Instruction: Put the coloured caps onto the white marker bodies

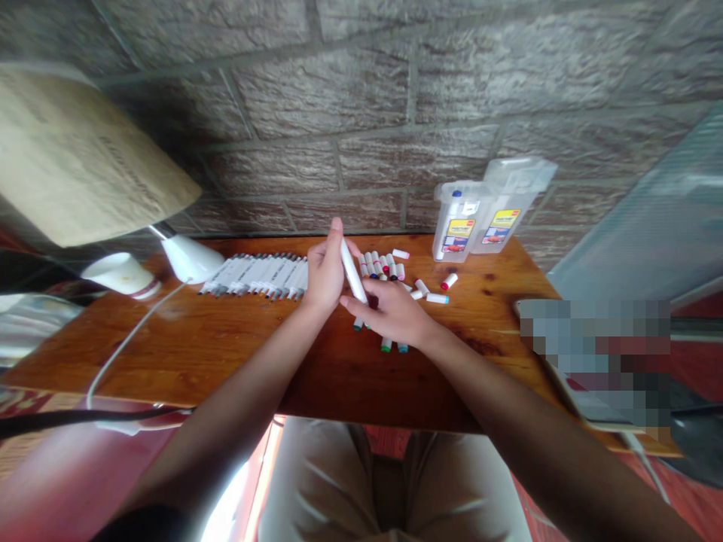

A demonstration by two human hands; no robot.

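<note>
A white marker (353,272) stands at a slant between my hands, above the middle of the wooden table. My left hand (324,272) grips its upper part, thumb pointing up along the barrel. At the lower end, my right hand (398,310) pinches it with thumb and fingers; that tip is partly hidden. Left of my hands lies a long row of white markers (260,275) side by side. Short marker caps with coloured ends (377,263) are grouped just beyond my right hand. Several more lie loose, among them a red-ended cap (449,281) and a green-ended cap (386,346).
Two clear plastic cases (457,229) stand at the back right, one with a blue-capped marker inside. A lamp (192,257) with a large shade (90,150) and a paper cup (121,275) are at left. A pixelated flat object (593,361) lies right. A stone-patterned wall rises behind.
</note>
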